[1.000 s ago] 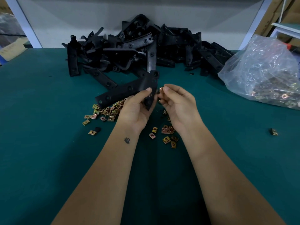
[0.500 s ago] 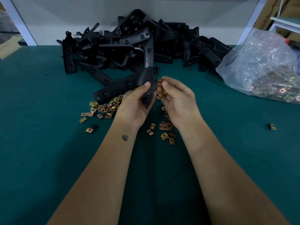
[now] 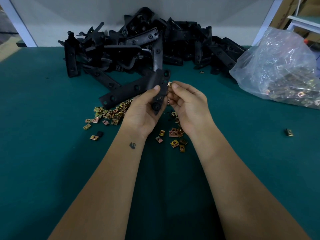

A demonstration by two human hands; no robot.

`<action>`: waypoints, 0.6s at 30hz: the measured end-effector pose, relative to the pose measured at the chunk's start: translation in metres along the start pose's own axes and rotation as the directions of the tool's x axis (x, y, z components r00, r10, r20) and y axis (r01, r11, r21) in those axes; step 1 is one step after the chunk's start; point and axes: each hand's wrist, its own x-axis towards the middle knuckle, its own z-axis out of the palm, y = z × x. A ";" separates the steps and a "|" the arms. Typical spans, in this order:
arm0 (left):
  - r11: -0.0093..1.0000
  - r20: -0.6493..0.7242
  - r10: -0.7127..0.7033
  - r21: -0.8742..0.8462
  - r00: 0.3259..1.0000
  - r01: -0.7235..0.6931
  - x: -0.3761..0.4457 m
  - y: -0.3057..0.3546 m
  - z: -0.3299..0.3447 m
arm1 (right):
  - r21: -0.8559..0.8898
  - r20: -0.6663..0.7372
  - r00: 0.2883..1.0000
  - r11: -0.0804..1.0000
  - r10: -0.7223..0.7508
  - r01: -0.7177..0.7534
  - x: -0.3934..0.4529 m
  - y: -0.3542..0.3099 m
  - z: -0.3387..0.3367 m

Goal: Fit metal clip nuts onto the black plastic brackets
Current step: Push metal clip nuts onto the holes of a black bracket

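My left hand [image 3: 144,111] grips a black plastic bracket [image 3: 131,90], an L-shaped piece with a long arm pointing down-left and a short end held upright near my thumb. My right hand [image 3: 187,104] pinches a brass-coloured clip nut [image 3: 169,84] between thumb and forefinger, pressed against the right edge of the bracket's short end. Another clip nut seems tucked lower in my right fingers. Loose clip nuts [image 3: 110,115] lie scattered on the green table under and beside both hands, with a second small cluster of clip nuts [image 3: 176,137] near my right wrist.
A large heap of black brackets [image 3: 147,44] fills the back of the green table [image 3: 52,153]. A clear plastic bag of clip nuts [image 3: 284,71] sits at the right. One stray nut [image 3: 288,132] lies far right, and a small black piece [image 3: 100,134] lies left of my arms.
The clip nut in my right hand has moved up along the bracket's edge and now sits against it. My hands stay close together; the view shifted slightly.
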 end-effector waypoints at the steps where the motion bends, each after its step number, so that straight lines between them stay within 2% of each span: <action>1: 1.000 0.000 -0.004 0.001 1.000 0.004 0.000 0.000 0.000 | 0.005 -0.004 1.000 1.000 0.005 -0.005 0.000 0.000 0.000; 13: 1.000 -0.019 -0.010 -0.025 1.000 0.010 -0.001 -0.001 0.004 | 0.051 -0.004 1.000 0.999 0.015 -0.014 0.001 0.002 0.001; 18: 1.000 -0.029 0.007 0.005 1.000 -0.007 0.000 -0.001 0.002 | -0.047 0.008 1.000 0.999 -0.013 0.013 0.000 0.002 0.002</action>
